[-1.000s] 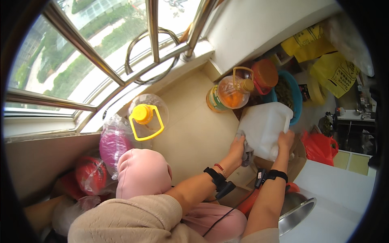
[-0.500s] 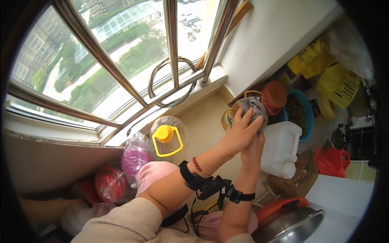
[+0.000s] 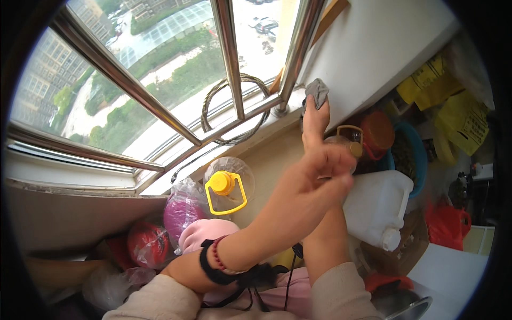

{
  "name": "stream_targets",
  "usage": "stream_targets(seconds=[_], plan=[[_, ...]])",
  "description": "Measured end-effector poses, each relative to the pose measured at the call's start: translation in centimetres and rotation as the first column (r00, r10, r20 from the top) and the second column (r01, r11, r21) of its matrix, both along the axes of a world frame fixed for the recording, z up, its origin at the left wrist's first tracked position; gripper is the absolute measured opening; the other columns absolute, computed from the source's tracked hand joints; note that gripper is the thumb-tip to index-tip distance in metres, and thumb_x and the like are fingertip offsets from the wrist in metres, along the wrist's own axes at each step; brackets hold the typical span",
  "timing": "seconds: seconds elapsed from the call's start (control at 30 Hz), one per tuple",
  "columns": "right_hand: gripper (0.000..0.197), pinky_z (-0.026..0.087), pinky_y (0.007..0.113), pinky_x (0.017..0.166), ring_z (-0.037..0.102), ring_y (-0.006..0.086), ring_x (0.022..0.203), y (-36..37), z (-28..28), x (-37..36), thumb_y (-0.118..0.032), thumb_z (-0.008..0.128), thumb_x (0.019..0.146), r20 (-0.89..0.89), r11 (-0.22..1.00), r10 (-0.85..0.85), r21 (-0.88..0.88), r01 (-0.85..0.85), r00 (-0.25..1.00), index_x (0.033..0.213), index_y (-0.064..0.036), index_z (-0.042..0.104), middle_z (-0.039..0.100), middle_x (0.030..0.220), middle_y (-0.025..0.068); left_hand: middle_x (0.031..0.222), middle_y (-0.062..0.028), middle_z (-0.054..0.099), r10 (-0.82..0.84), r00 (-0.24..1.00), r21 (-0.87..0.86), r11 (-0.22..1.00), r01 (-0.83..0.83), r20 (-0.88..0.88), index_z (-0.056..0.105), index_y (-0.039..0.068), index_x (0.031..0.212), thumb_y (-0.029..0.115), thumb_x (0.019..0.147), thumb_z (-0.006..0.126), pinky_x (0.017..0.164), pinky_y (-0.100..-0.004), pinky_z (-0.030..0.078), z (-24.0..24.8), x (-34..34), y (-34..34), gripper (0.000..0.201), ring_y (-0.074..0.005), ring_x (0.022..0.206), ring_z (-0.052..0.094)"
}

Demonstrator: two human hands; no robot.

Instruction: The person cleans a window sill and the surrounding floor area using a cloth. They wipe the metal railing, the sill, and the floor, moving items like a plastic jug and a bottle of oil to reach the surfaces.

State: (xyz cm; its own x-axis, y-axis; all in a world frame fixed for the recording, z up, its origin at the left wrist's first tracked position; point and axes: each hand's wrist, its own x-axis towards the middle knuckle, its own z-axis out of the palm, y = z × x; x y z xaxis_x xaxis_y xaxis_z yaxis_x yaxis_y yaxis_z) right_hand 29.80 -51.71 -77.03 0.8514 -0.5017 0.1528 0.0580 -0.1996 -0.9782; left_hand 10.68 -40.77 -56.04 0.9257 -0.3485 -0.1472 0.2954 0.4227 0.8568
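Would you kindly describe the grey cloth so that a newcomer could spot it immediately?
Find the barred window. Near its lower right corner, beside the white wall, the right hand holds the cloth. It is matte grey and crumpled, unlike the shiny ribbed hose nearby.

A grey cloth (image 3: 318, 94) shows at one o'clock, a white jug (image 3: 373, 207) at four, a yellow bottle cap (image 3: 221, 183) at eight.

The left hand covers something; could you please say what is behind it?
Behind the left hand, the right forearm shows below it and a tan-handled bottle partly above it. The covered stretch of forearm and much of the bottle's body cannot be seen.
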Motion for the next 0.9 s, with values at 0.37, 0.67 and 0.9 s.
stream_targets(seconds=[0.37, 0.67, 0.9], plan=[[0.064, 0.029, 0.064, 0.116, 0.016, 0.0417, 0.152, 0.5, -6.8, 5.9, -0.014, 0.056, 0.094, -0.627, 0.521, 0.12, -0.62, -0.586, 0.77, 0.15, -0.0418, 0.043, 0.024, 0.167, 0.0024, 0.123, -0.0167, 0.062, 0.384, 0.902, 0.216, 0.88, -0.422, 0.196, 0.064, -0.002, 0.111, 0.011, 0.094, 0.057, 0.093, -0.0351, 0.052, 3.4, -1.4, 10.3, 0.023, -0.0216, 0.104, 0.067], [0.037, 0.048, 0.05, 0.101, 0.051, 0.0362, 0.131, -0.7, -5.1, 0.5, -0.019, 0.059, 0.088, -0.685, 0.716, 0.057, -0.479, -0.508, 0.726, 0.123, -0.0168, 0.067, 0.053, 0.148, 0.0089, 0.117, -0.0097, 0.068, 0.385, 0.915, 0.472, 0.79, -0.392, 0.116, 0.066, 0.001, 0.114, 0.012, 0.098, 0.061, 0.091, -0.0304, 0.051, -1.7, 0.7, 15.2, 0.02, -0.0161, 0.103, 0.066], [0.037, 0.052, 0.035, 0.076, 0.068, 0.0217, 0.085, -0.4, -7.1, -8.2, -0.02, 0.068, 0.084, -0.592, 0.802, 0.559, 0.207, -0.56, 0.581, 0.115, -0.0003, 0.067, 0.072, 0.099, 0.0132, 0.138, -0.0182, 0.055, 0.412, 0.905, 0.373, 0.828, -0.42, 0.104, 0.055, -0.002, 0.132, 0.009, 0.098, 0.058, 0.106, -0.0353, 0.046, -2.5, 2.2, 15.8, 0.036, -0.0231, 0.127, 0.055]])
